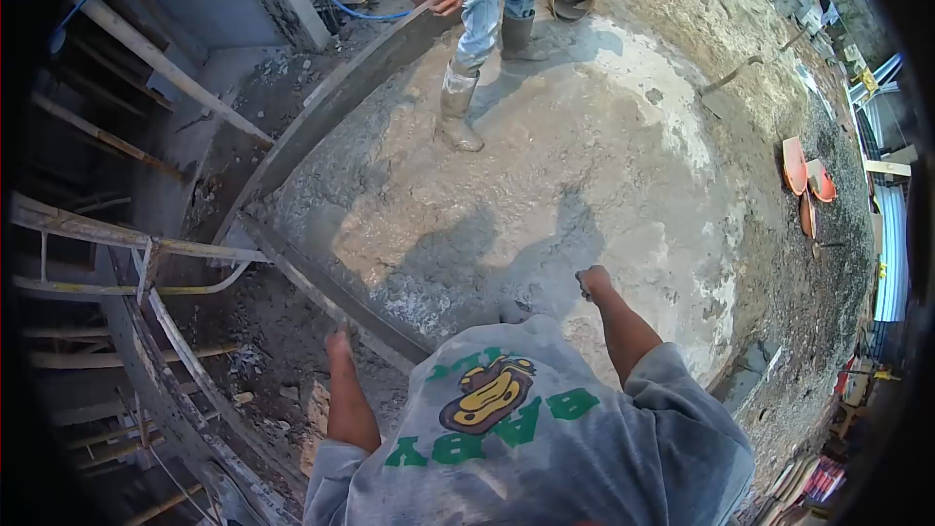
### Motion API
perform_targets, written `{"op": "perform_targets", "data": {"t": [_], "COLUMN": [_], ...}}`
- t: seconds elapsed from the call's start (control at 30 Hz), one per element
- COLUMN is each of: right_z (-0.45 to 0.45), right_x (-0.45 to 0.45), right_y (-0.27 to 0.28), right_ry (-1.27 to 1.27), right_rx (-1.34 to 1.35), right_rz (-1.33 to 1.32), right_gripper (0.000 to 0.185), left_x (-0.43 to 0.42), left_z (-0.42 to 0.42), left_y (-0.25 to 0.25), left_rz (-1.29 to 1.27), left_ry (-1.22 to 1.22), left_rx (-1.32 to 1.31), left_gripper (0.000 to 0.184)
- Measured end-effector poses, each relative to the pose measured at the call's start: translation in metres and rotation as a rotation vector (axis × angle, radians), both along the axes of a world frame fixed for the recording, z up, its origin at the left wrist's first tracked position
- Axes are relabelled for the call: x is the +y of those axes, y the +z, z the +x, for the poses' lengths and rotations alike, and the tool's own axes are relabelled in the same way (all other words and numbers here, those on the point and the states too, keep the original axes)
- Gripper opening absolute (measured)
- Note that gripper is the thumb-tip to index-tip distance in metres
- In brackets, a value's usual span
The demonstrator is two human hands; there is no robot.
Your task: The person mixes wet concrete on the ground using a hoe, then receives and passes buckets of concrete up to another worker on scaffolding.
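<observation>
My left hand [338, 339] hangs beside a low grey wall edge [375, 329]; its fingers are mostly hidden, and I cannot tell whether it touches the edge. My right hand [592, 282] is held out over the wet grey cement mix [545, 224], its fingers curled in. Whatever it may hold is too small to make out. Between my arms is my grey shirt [419, 487] with a cartoon print. Shadows fall across the mix ahead of me.
A co-worker in a red top and rubber boots [460, 112] stands in the mix, one hand at a dark bucket [571, 2]. A sand pile [721, 29], a hoe handle [732, 75] and orange scoop-like pans [795, 166] lie right. Scaffolding [146, 251] and poles stand left.
</observation>
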State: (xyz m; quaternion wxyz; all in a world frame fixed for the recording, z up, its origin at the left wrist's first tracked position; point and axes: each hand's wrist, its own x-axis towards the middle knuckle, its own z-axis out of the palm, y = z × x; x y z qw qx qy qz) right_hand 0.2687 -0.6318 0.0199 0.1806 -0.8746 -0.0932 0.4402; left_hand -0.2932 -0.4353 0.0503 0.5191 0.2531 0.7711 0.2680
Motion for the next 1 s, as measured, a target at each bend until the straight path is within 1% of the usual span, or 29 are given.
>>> {"op": "perform_targets", "data": {"t": [0.07, 0.1, 0.17, 0.2, 0.27, 0.3, 0.37, 0.43, 0.53, 0.57, 0.67, 0.73, 0.83, 0.87, 0.93, 1.0], "right_z": [0.007, 0.007, 0.003, 0.004, 0.004, 0.003, 0.004, 0.01, 0.022, 0.025, 0.029, 0.026, 0.017, 0.015, 0.009, -0.001], "right_x": [-0.021, -0.025, -0.027, -0.021, -0.005, 0.002, 0.017, 0.028, 0.031, 0.029, 0.021, 0.008, -0.014, -0.019, -0.024, -0.024], "right_y": [-0.001, -0.003, -0.01, -0.009, -0.004, -0.001, 0.005, 0.008, -0.001, -0.002, 0.006, 0.012, 0.001, -0.003, -0.01, -0.008], "right_ry": [-0.102, -0.067, 0.003, 0.016, 0.076, 0.105, 0.059, 0.086, 0.096, 0.076, 0.047, 0.042, 0.002, 0.004, 0.016, 0.014], "right_rx": [0.037, 0.025, 0.004, 0.083, 0.105, 0.118, 0.125, 0.095, 0.022, 0.026, 0.046, 0.056, 0.009, 0.038, 0.102, 0.129], "right_rz": [-0.03, -0.036, -0.043, -0.084, -0.038, -0.017, 0.097, 0.159, 0.236, 0.209, 0.119, 0.054, 0.02, 0.002, -0.037, -0.043], "right_gripper": [0.02, 0.022, 0.03, 0.021, 0.021, 0.02, 0.021, 0.021, 0.022, 0.021, 0.02, 0.02, 0.031, 0.027, 0.02, 0.019], "left_x": [0.013, 0.016, 0.012, 0.009, 0.002, 0.0, -0.005, -0.011, -0.018, -0.02, -0.024, -0.026, -0.03, -0.03, -0.028, -0.024], "left_z": [0.033, 0.059, 0.108, 0.122, 0.141, 0.143, 0.143, 0.137, 0.127, 0.122, 0.105, 0.105, 0.118, 0.125, 0.125, 0.124], "left_y": [0.004, 0.016, 0.031, 0.03, 0.026, 0.022, 0.015, 0.022, 0.026, 0.026, 0.005, -0.002, 0.003, 0.007, 0.003, 0.002], "left_rz": [0.021, 0.016, 0.105, 0.144, 0.218, 0.195, 0.149, 0.103, 0.014, -0.018, -0.026, -0.023, 0.018, 0.037, 0.037, 0.056], "left_ry": [-0.079, -0.111, -0.166, -0.247, -0.409, -0.422, -0.452, -0.431, -0.38, -0.354, -0.404, -0.399, -0.336, -0.302, -0.352, -0.389], "left_rx": [-0.064, -0.085, -0.195, -0.202, -0.217, -0.211, -0.197, -0.148, -0.092, -0.075, -0.021, -0.069, -0.155, -0.186, -0.171, -0.162], "left_gripper": [0.045, 0.042, 0.035, 0.034, 0.032, 0.032, 0.031, 0.03, 0.029, 0.028, 0.029, 0.03, 0.032, 0.033, 0.033, 0.032]}}
